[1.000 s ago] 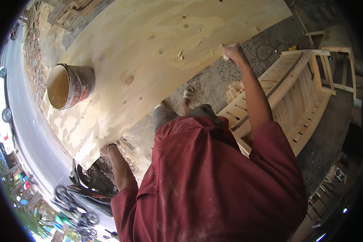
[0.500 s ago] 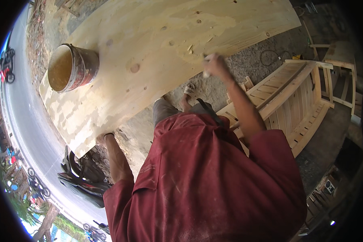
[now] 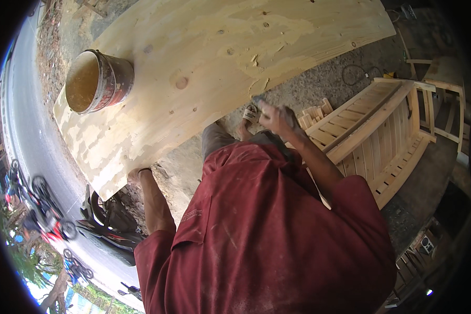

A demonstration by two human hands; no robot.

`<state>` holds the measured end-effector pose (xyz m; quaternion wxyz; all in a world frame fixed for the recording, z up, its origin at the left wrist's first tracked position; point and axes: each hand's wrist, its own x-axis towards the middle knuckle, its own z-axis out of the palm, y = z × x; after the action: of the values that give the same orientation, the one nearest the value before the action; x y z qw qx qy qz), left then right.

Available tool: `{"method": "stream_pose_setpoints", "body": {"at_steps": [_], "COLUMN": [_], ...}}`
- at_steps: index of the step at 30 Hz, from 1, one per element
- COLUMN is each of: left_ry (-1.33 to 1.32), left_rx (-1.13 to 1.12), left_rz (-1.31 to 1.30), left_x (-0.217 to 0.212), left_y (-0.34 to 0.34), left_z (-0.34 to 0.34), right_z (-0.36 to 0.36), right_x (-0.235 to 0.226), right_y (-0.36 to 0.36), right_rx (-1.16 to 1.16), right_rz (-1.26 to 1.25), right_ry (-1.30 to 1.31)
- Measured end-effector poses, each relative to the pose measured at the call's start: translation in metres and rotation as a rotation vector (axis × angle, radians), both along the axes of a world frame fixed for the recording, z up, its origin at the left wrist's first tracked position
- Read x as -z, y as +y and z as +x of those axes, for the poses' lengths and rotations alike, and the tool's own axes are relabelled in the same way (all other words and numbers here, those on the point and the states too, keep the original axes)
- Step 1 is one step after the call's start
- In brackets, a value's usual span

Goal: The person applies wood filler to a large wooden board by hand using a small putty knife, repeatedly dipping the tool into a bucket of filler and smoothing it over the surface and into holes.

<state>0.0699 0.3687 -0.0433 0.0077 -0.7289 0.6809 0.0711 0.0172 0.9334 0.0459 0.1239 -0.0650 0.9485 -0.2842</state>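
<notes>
A large pale plywood sheet (image 3: 157, 104) with dark knots and smeared filler patches lies in front of me. My right hand (image 3: 278, 119) is closed round a small flat scraper (image 3: 258, 98), its greyish blade pointing at the sheet's near edge. Most of the scraper is hidden by my fingers. Ridges of yellowish filler (image 3: 255, 60) lie on the wood just beyond it. My left hand (image 3: 134, 176) touches the sheet's near edge at the left; its fingers are too small and hidden to make out. A stained bucket (image 3: 118, 81) stands on the sheet's left part.
A slatted wooden bench frame (image 3: 371, 131) lies at my right, with small wood pieces (image 3: 316, 110) beside it. A parked motorcycle (image 3: 107, 230) is close to my left arm. Beyond it runs a road (image 3: 34, 125) with passing motorbikes (image 3: 44, 209).
My right hand has drawn back toward me and slightly left with the scraper, off the sheet's surface to its near edge. My left hand stays at the edge. Motorbikes have moved along the road.
</notes>
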Motion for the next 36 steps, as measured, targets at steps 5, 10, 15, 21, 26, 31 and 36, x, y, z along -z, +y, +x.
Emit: {"method": "stream_pose_setpoints", "body": {"at_steps": [5,10,15,21,26,31,36], "left_ry": [-0.004,0.024,0.035,0.047,0.056,0.078,0.076], "left_rx": [0.022,0.007,-0.008,0.003,0.027,0.006,-0.014], "left_rz": [-0.002,-0.007,-0.009,0.009,0.02,0.023,0.033], "left_x": [0.007,0.009,0.011,0.015,0.014,0.019,0.018], "left_y": [0.001,-0.001,-0.005,-0.005,-0.009,-0.012,-0.015], "left_z": [-0.01,-0.011,-0.009,-0.012,-0.016,-0.008,0.005], "right_z": [-0.03,-0.043,-0.07,-0.049,-0.126,-0.122,-0.126], "right_x": [-0.005,-0.034,-0.015,-0.051,-0.032,-0.003,-0.035], "right_y": [-0.02,-0.026,-0.011,-0.049,0.015,-0.017,-0.002], "right_rx": [0.278,0.147,0.362,0.074,0.416,0.291,0.072], "right_rz": [0.034,-0.033,-0.071,-0.043,-0.196,-0.067,-0.124], "right_ry": [-0.179,-0.363,-0.358,-0.426,-0.312,-0.179,-0.504]}}
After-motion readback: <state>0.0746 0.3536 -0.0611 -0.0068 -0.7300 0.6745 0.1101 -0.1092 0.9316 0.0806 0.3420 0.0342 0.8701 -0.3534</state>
